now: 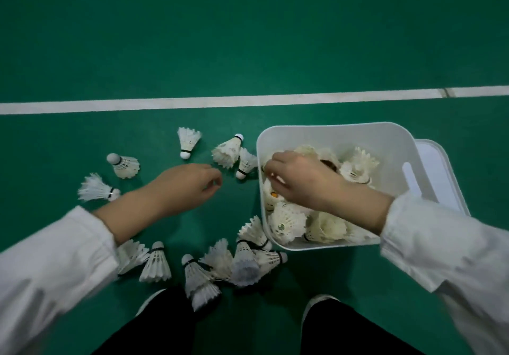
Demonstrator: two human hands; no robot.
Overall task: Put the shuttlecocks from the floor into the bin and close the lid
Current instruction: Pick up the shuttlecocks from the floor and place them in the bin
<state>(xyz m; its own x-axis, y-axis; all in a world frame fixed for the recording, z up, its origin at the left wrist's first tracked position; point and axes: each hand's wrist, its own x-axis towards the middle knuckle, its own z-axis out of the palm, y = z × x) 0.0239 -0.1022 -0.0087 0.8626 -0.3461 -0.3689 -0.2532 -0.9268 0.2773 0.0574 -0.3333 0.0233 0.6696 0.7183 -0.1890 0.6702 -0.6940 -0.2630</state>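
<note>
Judging by the heap already in the bin (pixel 330 127), at 3 o'clock from the middle of the view, the gathering looks roughly half done. A dozen or so shuttlecocks (pixel 157 264) lie on the green floor (pixel 248 38): three at 12 o'clock of the left hand (pixel 190 186), two at its 9 o'clock, the rest clustered at 6 o'clock, the nearest touching the bin's near corner. The lid (pixel 440 167) lies off, against the bin's 3 o'clock side, so closing is not yet begun.

The left hand hovers over bare floor, fingers loosely curled, holding nothing. The right hand (pixel 300 178) hangs over the bin's 9 o'clock edge, fingers curled downward. A pale shape under them may be a cork, but I cannot tell whether it pinches anything.

The loose ones lie on their sides. The far shuttlecock (pixel 188 141) has its long axis from 12 to 6, cork toward 6 o'clock. The left shuttlecock (pixel 124 166) points its cork to 10 o'clock, skirt to 4.
</note>
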